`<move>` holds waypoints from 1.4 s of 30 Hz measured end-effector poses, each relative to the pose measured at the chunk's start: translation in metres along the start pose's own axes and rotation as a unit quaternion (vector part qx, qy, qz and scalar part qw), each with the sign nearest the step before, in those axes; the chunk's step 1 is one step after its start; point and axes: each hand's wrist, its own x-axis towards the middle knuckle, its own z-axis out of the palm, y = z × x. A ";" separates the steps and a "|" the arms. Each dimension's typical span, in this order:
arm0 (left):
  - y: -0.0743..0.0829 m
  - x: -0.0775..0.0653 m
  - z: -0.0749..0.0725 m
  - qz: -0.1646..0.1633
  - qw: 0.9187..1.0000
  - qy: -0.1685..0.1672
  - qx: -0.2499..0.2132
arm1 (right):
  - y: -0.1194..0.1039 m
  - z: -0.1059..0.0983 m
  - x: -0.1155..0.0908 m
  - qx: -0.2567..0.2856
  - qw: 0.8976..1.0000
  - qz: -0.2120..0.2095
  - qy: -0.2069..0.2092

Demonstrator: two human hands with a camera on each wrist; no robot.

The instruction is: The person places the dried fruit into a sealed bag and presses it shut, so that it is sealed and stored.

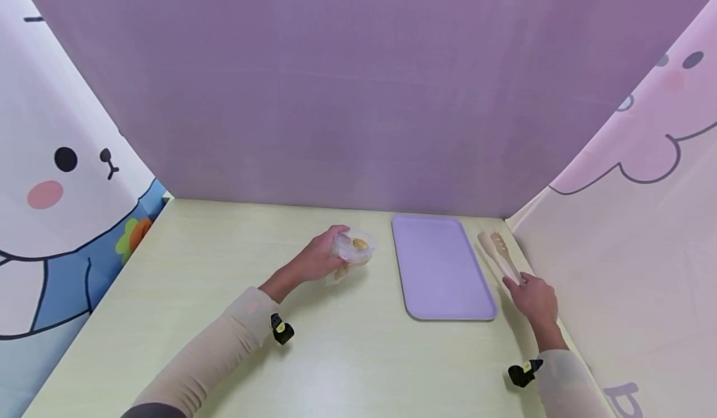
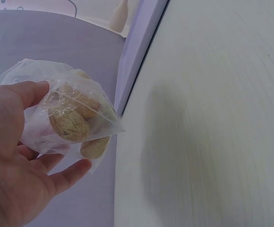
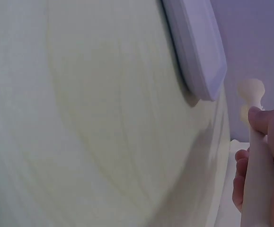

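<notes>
My left hand point(image 1: 319, 258) grips a clear plastic bag point(image 1: 348, 250) above the table, left of the lilac tray point(image 1: 442, 269). In the left wrist view, the thumb presses on the bag's near side, with fingers beneath it. Inside are several tan, wrinkled nuts point(image 2: 69, 124) that look like walnuts in their shells. To the right of the tray my right hand point(image 1: 534, 300) holds beige tongs point(image 1: 495, 248), their two tips apart and pointing away from me. The right wrist view shows the thumb along one tong arm point(image 3: 260, 184) and fingers curled behind it.
The pale wood-grain table point(image 1: 347, 356) ends at a purple back wall point(image 1: 336, 94). Cartoon-printed cloths hang at the left point(image 1: 67, 219) and right point(image 1: 633, 250), the right one close beside my right hand.
</notes>
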 end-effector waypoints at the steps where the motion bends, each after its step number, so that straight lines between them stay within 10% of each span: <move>1: 0.000 0.000 0.000 0.000 1.000 0.000 -0.001 | 0.002 0.001 0.000 -0.001 1.000 0.004 -0.002; 42: 0.000 -0.001 0.003 -0.013 1.000 -0.002 0.005 | 0.014 0.007 0.003 -0.020 0.999 0.008 -0.036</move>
